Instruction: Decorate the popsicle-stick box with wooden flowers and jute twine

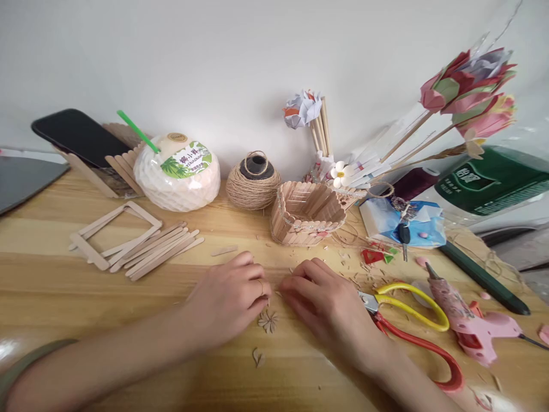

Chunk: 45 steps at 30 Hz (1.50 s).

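Observation:
My left hand (240,292) is over the middle of the wooden table, its fingers curled together above a small wooden flower shape (268,321). Facing it from the right, my right hand (319,292) has its fingers pinched close to the left fingertips. Whatever either hand holds is too small or hidden to name. A small curled wooden piece (258,357) lies nearer the front edge. Just right of my right hand are scissors (412,323) with one yellow and one red handle.
Behind stand a stick basket (306,220), twine ball (253,183) and wrapped coconut (180,171). Craft sticks (160,249) lie left. At right are a pink glue gun (476,326), a tissue pack (373,220), keys (404,234) and wood scraps.

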{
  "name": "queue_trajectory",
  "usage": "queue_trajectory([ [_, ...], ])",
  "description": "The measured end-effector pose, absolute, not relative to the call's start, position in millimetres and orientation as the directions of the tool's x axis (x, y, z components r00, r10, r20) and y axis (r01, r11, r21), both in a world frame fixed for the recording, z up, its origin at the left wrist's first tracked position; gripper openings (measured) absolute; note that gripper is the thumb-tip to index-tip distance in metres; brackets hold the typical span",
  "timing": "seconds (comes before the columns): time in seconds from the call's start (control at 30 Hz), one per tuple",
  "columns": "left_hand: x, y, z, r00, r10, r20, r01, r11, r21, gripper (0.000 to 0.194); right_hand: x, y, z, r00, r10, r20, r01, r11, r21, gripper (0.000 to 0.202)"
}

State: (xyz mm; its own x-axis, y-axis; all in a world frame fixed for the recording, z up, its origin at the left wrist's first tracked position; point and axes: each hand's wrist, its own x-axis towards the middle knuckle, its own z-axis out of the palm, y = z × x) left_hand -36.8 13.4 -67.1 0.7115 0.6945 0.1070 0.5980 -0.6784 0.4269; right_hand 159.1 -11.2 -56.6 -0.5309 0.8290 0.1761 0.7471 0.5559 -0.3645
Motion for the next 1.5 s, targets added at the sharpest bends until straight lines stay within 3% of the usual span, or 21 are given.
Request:
queue_trajectory([
  [1.5, -34.3, 10.4, -70.3, 0.682, 0.714, 0.161, 0.618, -0.680, 0.395, 0.018, 151.1, -17.1, -58.6, -0.517, 0.844, 0.144, 0.740, 0.525, -0.421, 0.013],
])
